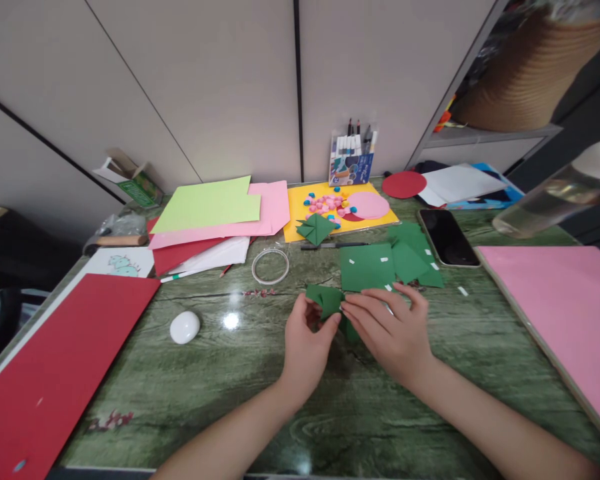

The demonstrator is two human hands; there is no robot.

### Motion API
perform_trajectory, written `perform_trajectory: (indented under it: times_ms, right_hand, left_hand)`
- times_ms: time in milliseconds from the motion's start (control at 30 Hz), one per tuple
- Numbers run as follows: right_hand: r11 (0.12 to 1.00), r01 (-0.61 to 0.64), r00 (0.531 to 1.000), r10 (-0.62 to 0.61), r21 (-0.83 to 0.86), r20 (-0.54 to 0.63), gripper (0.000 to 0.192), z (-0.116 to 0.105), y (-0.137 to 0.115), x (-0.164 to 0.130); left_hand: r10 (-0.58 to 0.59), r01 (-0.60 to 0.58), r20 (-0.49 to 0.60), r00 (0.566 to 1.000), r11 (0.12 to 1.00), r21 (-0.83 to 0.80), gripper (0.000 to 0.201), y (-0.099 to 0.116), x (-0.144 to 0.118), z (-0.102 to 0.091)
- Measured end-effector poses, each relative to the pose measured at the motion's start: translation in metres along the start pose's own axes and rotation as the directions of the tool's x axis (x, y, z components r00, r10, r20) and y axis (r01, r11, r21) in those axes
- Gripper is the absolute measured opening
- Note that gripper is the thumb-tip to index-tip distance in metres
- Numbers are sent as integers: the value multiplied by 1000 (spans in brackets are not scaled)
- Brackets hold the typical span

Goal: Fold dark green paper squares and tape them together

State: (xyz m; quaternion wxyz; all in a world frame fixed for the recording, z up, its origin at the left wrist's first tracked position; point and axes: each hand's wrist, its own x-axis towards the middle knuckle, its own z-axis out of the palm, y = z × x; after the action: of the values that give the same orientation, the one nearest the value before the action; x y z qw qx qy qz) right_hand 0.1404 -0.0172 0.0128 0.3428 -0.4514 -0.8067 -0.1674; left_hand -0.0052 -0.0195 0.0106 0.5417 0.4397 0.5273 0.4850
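- Green marbled worktop (215,393) runs up to a pale panelled wall, with craft paper spread over most of it and a bare stretch kept in front of the person for folding.
- Left hand (307,347) pinches the near edge of a small folded green paper piece (325,300); its grip is closed on the paper, thumb on top, seemingly to keep the folds from springing apart.
- Right hand (390,330) lies flat with fingers stretched toward that piece, fingertips touching its right edge; this grip is not closed round anything but presses down, as if to steady or flatten a crease.
- Just behind the folded green paper piece lie flat green squares (367,267) bearing small white tape bits, within easy reach as stock.
- Left of it sit a clear tape ring (270,265) and, further left, a white oval object (185,327).
- Behind it, near the wall, a yellow sheet (300,223) carries a finished green folded shape (317,229), pink and blue bits and a pink disc, set clear of the folding spot.
- A marker pack (351,160) stands upright against the wall beyond that.
- Right of the piece are a phone (447,238) lying face up and a pink board (565,313); far left lies a red sheet (55,367).
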Motion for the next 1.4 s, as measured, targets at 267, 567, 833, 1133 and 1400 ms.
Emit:
perform_trajectory:
  times_ms: [267,567,833,1133,1400]
  right_hand:
    - [996,65,997,-66,-56,-28,11,-4,0,5]
    - [891,-381,925,368,246,99,5,-11,21,16]
    - [925,-271,946,308,-267,104,27,-8,61,14]
    - [985,-89,996,85,150,33,23,-21,7,14]
    - [995,9,997,-1,100,-83,14,-17,2,12]
  left_hand:
    - [27,-28,28,999,999,24,20,0,1,0]
    - [-115,127,64,991,962,-242,23,3,3,-1]
    - [-275,268,58,960,835,-480,27,3,8,-5]
    - [-279,258,72,957,719,-645,32,10,-1,1]
    - [-311,319,136,941,676,-664,25,12,-7,3]
